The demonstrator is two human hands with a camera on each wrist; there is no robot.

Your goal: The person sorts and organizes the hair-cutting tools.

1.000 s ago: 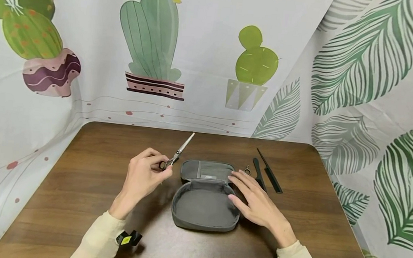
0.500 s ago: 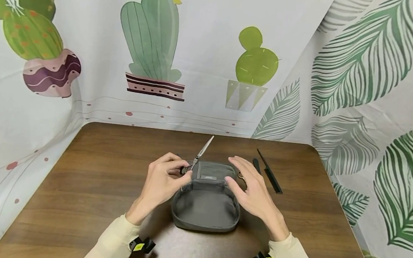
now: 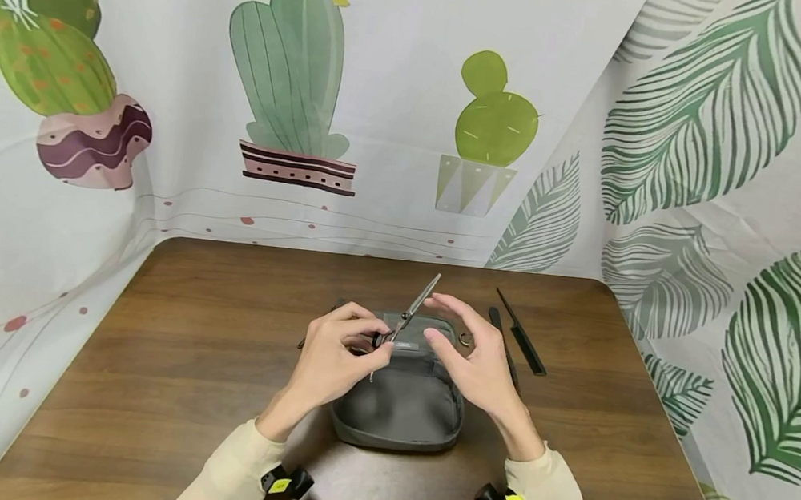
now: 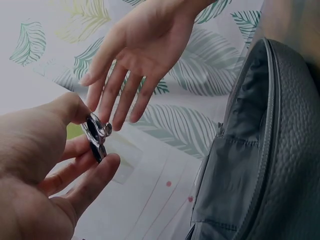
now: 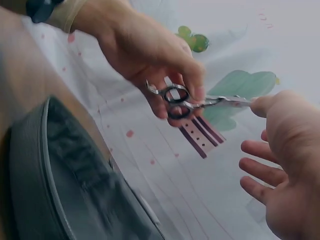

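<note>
Above a grey zip case [image 3: 393, 434] on the table, my left hand [image 3: 336, 352] pinches a pair of silver hair scissors [image 3: 421, 299] by the finger-ring end. Their blades point up and away to the right in the head view. Black-lined finger rings of the scissors [image 5: 176, 95] show in the right wrist view. My right hand [image 3: 480, 362] is raised beside the blades, fingers extended and holding nothing firmly. Its thumb and fingertips are close to the blade; whether they touch it I cannot tell. The case lies open, its lid folded back and partly hidden behind both hands.
A black rat-tail comb [image 3: 525, 344] lies at the right on the brown table [image 3: 200, 376]. Next to it is another dark, comb-like tool [image 3: 497, 319], half covered by my right hand. A small metal ring [image 3: 465, 339] shows right of the case lid. Printed cloth hangs behind.
My left hand has carried the scissors rightward from beside the case to over it. The right hand has lifted off the case's right side and moved left, towards the blades.
</note>
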